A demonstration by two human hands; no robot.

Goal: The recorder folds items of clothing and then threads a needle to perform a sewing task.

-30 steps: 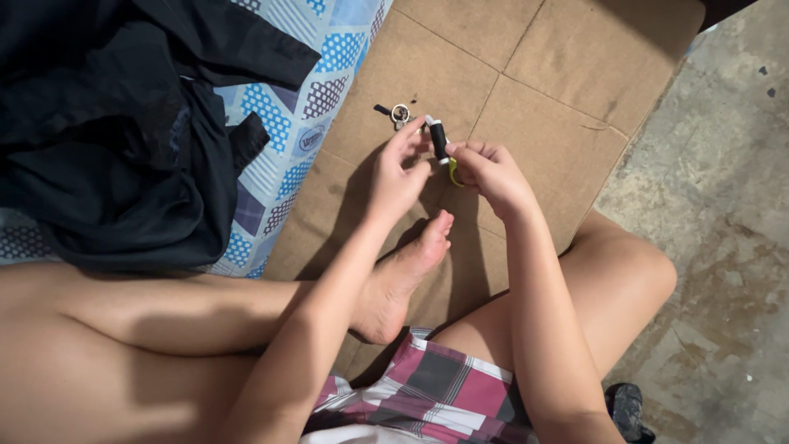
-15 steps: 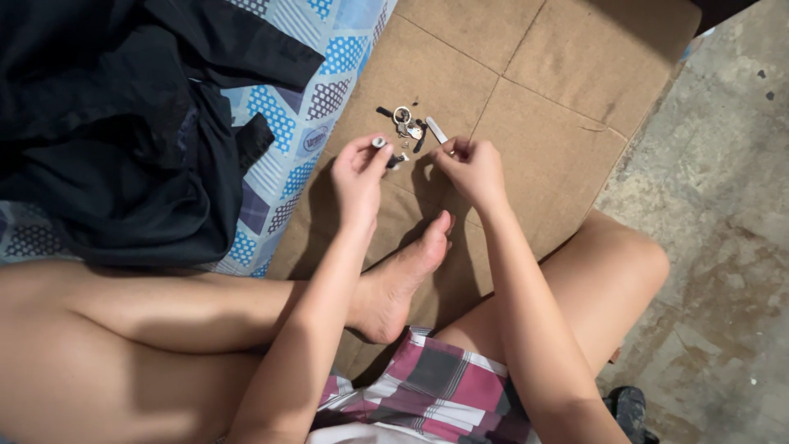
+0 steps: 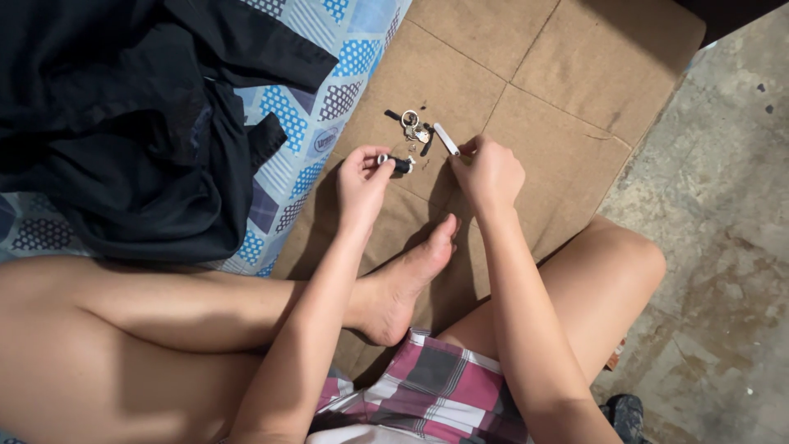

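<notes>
I see a sheet of flattened brown cardboard (image 3: 567, 90) under the hands, matte and creased into panels, lying on a stained, rough concrete floor (image 3: 723, 214). Beside it is a blue and white patterned mat (image 3: 308, 123) with a heap of dark, soft cloth (image 3: 123, 123) crumpled on top.

My left hand (image 3: 360, 181) has its fingers pinching a short black cylinder (image 3: 398, 164) with a shiny metal ring at one end. The cylinder is just above the cardboard, its long axis running roughly left to right, ring end towards the mat. My right hand (image 3: 489, 171) has its fingers pressed together around one end of a thin white stick (image 3: 446, 138), smooth and straight. Its long axis runs diagonally, the free end pointing up and left, away from me.

Just beyond both hands, a small cluster of metal parts (image 3: 411, 125) lies on the cardboard: a ring and some tiny pieces, too small for me to tell apart.
</notes>
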